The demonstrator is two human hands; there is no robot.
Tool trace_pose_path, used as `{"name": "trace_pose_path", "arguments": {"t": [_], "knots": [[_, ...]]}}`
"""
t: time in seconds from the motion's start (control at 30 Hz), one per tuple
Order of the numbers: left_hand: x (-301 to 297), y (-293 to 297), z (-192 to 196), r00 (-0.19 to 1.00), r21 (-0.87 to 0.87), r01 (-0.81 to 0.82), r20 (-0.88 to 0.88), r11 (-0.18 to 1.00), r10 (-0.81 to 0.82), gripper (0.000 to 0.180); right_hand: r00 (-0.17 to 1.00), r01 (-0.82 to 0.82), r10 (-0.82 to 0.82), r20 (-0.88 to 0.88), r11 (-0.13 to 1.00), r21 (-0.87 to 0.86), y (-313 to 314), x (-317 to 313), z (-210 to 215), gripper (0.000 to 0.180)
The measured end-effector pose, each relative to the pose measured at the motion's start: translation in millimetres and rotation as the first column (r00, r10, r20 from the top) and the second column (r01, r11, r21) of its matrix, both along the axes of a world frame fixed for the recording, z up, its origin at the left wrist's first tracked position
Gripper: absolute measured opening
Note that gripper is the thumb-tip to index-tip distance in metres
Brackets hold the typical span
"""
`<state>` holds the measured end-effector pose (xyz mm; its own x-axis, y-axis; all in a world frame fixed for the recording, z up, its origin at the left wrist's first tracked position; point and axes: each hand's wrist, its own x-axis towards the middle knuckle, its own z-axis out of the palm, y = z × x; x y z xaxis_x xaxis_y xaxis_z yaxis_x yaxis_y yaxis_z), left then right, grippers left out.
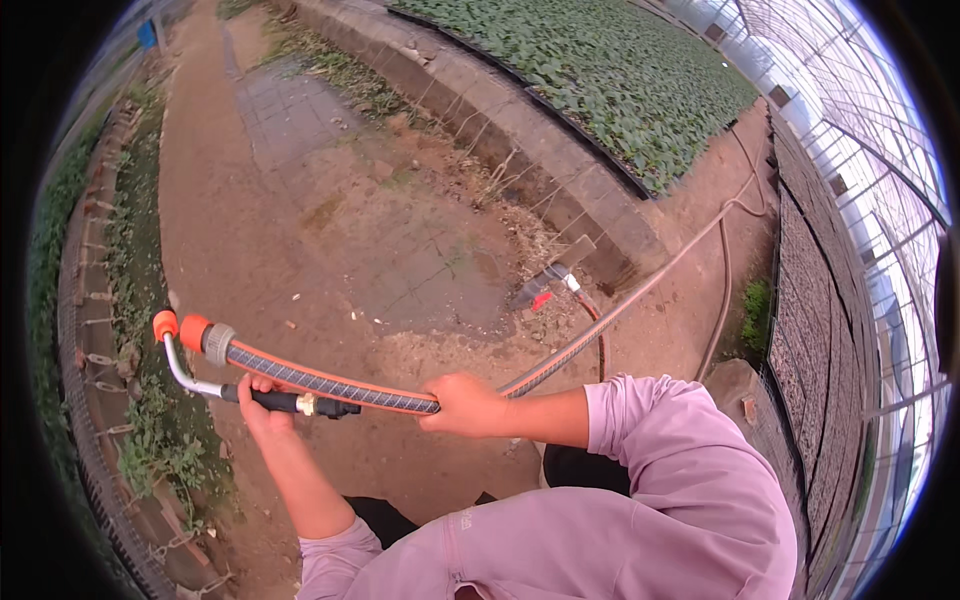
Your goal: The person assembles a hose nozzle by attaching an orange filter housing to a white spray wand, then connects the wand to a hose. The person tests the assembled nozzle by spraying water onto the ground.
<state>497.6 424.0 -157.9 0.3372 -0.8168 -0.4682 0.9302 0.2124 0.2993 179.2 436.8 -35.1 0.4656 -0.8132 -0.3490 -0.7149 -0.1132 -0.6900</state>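
Note:
My left hand [265, 402] is closed around the black grip of a watering wand [190, 378]. The wand has a bent silver tube, an orange head at its far left end and a brass fitting near its right end. My right hand [465, 405] grips a grey and orange garden hose [330, 383], which passes through the fist and runs off to the right. At the hose's left end is a grey and orange connector [208, 340], just beside the wand's orange head. The wand's right end lies close under the hose; I cannot tell whether they touch.
A concrete curb [560, 165] borders a bed of green seedlings [610, 85]. Near its corner stands a pipe outlet with a white fitting [571, 283] and a red handle [541, 300]. Trays of dark soil [820, 330] line the right; weeds and a chain-hung rail run along the left.

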Motion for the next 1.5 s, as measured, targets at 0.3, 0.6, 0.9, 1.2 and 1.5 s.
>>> {"name": "trace_pose_path", "arguments": {"t": [0.3,0.6,0.9,1.2,1.5], "knots": [[-15,62,35,0.967,0.319,-0.254,0.07,0.913,0.244,0.019,0.97,-0.005,-0.122,0.21,0.855,0.518,-21,90,-78,0.02],[-37,64,44,0.982,0.304,-0.142,0.161,0.942,0.096,0.017,0.892,-0.125,-0.228,0.39,0.704,0.699,-84,63,-76,0.029],[-110,39,39,0.938,0.115,0.242,0.225,0.963,-0.263,0.026,0.861,-0.326,-0.133,0.491,0.597,0.733,-33,49,-85,0.035],[-158,41,48,0.913,0.171,0.17,0.343,0.97,-0.22,0.024,0.858,-0.396,0.28,-0.431,0.894,-0.207,-64,-212,-120,0.043],[-157,0,7,0.849,0.265,-0.116,0.526,0.957,-0.043,0.024,0.906,0.422,-0.424,-0.007,0.901,0.103,-17,-308,-246,0.039]]}}
